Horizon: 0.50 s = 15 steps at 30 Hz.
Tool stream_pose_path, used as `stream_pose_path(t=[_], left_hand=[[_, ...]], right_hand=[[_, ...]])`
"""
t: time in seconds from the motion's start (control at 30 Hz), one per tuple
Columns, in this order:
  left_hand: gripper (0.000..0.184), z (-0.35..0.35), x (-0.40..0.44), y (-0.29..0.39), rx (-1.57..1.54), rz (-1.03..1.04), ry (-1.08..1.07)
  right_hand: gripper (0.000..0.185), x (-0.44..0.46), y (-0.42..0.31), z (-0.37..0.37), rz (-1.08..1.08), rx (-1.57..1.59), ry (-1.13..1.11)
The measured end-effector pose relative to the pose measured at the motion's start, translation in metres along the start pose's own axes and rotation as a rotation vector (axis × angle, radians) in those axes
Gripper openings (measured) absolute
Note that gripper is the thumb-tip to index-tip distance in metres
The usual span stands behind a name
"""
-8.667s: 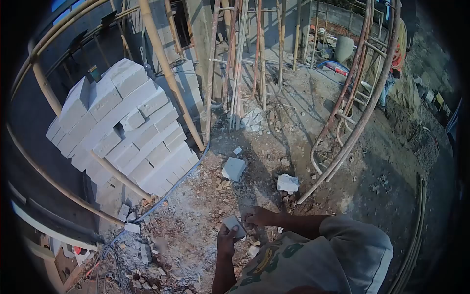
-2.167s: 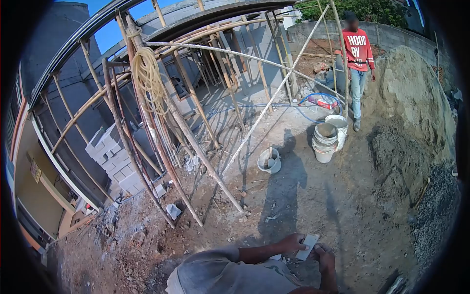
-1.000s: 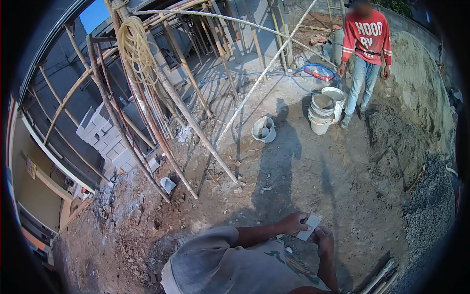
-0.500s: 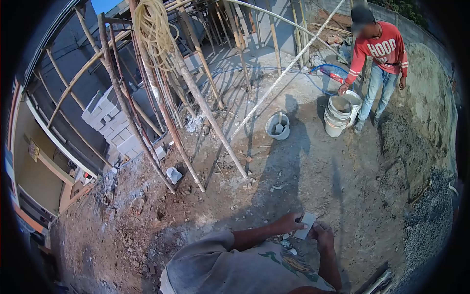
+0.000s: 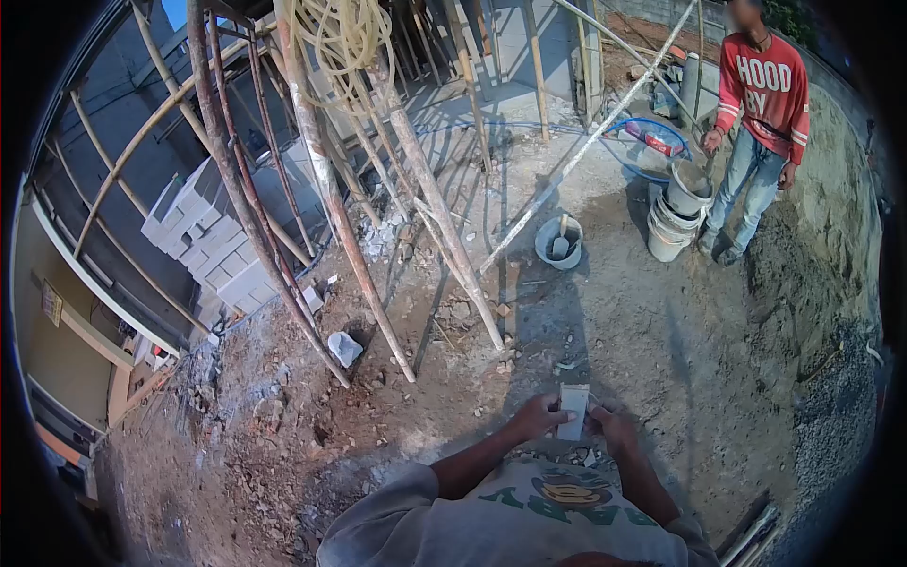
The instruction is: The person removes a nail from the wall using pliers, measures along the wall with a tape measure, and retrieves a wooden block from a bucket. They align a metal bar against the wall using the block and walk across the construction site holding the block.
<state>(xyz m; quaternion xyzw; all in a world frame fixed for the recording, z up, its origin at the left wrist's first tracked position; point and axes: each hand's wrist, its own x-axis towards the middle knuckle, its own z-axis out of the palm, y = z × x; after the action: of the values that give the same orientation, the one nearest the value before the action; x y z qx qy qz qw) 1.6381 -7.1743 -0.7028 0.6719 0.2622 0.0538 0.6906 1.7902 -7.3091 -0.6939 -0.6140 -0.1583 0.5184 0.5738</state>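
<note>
A small flat rectangular piece, pale grey-white with a brownish top edge [image 5: 573, 416], is held upright in front of my chest. My left hand [image 5: 539, 419] grips its left side, with the thumb across its face. My right hand [image 5: 615, 427] is closed at its right edge, its fingers partly hidden. What the piece is made of I cannot make out. Beyond my hands, a grey bucket [image 5: 545, 251] stands on the dirt with a trowel-like tool [image 5: 561, 246] in it.
A person in a red sweater [image 5: 767, 90] stands at the right by stacked buckets [image 5: 669, 235]. Wooden poles [image 5: 439, 222] lean at the left, with a coiled pale hose [image 5: 345, 38]. Concrete blocks [image 5: 213, 241] are stacked behind. Gravel [image 5: 836, 444] lies at the right; rubble covers the ground.
The piece has gone from tilted to nearly upright, and both hands have shifted slightly left and up. The view has turned a little. The other person's hand has lifted from the bucket rim.
</note>
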Motion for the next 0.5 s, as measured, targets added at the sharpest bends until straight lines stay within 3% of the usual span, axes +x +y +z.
stream_pose_path(t=[0.07,0.17,0.33,0.5], left_hand=[[0.042,-0.030,-0.028,0.007,-0.044,-0.012,0.098],[0.036,-0.082,-0.057,-0.035,-0.076,0.008,0.222],[0.031,-0.135,-0.134,-0.040,-0.185,-0.093,0.577],[0.032,-0.144,-0.192,-0.074,-0.420,-0.126,0.969]], right_hand=[[0.017,0.018,0.007,0.036,0.022,0.012,-0.076],[0.020,0.038,0.017,0.095,0.061,-0.102,-0.201],[0.023,0.062,0.036,0.179,0.056,-0.275,-0.458],[0.026,0.087,0.074,0.214,-0.116,-1.019,-0.747]])
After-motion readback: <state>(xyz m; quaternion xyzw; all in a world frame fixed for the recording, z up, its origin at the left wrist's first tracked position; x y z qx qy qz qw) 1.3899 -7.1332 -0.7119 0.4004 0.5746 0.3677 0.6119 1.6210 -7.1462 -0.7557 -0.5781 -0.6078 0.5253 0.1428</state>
